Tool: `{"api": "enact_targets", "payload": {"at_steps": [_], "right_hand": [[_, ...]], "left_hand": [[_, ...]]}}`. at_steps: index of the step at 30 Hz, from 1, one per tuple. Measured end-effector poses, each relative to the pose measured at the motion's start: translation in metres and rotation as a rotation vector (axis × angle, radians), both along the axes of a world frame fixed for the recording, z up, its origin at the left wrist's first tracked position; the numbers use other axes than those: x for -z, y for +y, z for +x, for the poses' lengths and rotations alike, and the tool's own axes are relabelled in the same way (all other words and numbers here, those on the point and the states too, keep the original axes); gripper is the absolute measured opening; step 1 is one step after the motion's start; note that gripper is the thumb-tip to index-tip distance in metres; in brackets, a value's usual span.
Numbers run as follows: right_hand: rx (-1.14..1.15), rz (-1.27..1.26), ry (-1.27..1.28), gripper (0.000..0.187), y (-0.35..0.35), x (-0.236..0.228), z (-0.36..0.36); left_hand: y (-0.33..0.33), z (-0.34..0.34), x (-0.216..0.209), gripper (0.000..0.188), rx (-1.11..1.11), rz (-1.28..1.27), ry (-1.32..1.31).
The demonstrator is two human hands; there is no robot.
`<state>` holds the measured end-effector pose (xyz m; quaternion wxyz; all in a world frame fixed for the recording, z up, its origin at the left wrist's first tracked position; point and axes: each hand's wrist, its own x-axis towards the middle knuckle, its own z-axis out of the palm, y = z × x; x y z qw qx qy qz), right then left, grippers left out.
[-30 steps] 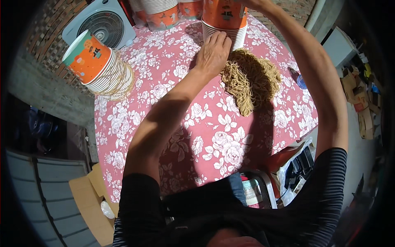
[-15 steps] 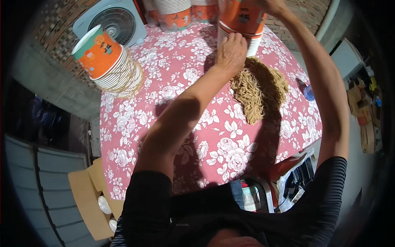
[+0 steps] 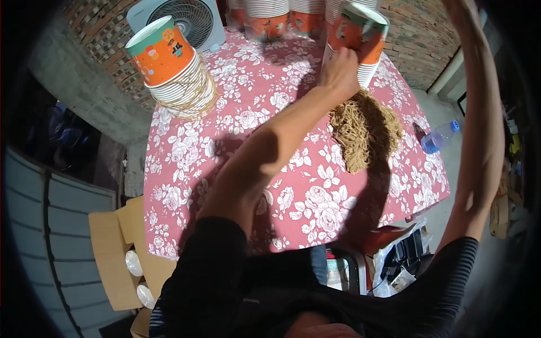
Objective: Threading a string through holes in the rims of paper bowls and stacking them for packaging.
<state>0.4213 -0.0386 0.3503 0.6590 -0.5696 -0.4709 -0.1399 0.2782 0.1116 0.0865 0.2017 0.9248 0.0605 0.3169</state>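
Observation:
A stack of orange-and-green paper tubs (image 3: 360,42) stands upright at the far right of the table, the white rims of the tubs showing beneath the top one. My left hand (image 3: 341,73) rests closed against its near left side, fingers bent on the tub wall; the fingertips are partly hidden. Just in front of the stack lies a tangled heap of tan twine (image 3: 360,132). My right hand (image 3: 461,5) is raised at the top edge, right of the stack, only its base showing; its fingers are out of the picture.
At the far left another tub stack (image 3: 163,53) is wound with twine, beside a box fan (image 3: 194,22). More tubs (image 3: 267,25) line the back. A plastic bottle (image 3: 439,138) is by the right edge. An open cardboard box (image 3: 110,259) sits at lower left.
My right hand has left the top of the tub stack and swung up and right. My left hand stays at the stack. The whole view has shifted slightly.

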Motion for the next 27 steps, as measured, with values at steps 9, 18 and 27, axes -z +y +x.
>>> {"api": "enact_targets", "payload": {"at_steps": [9,18,27], "right_hand": [[-0.503,-0.167,0.992,0.031,-0.045,0.244,-0.158],[-0.418,-0.662,0.530,0.015,-0.056,0.367,-0.283],[0.162,-0.780,-0.021,0.009,-0.154,0.353,-0.255]], "left_hand": [[0.010,-0.216,0.012,0.089,-0.079,-0.059,-0.543],[0.016,-0.336,-0.007,0.014,0.265,0.176,-0.100],[-0.045,-0.367,-0.008,0.027,0.267,0.257,0.133]]}}
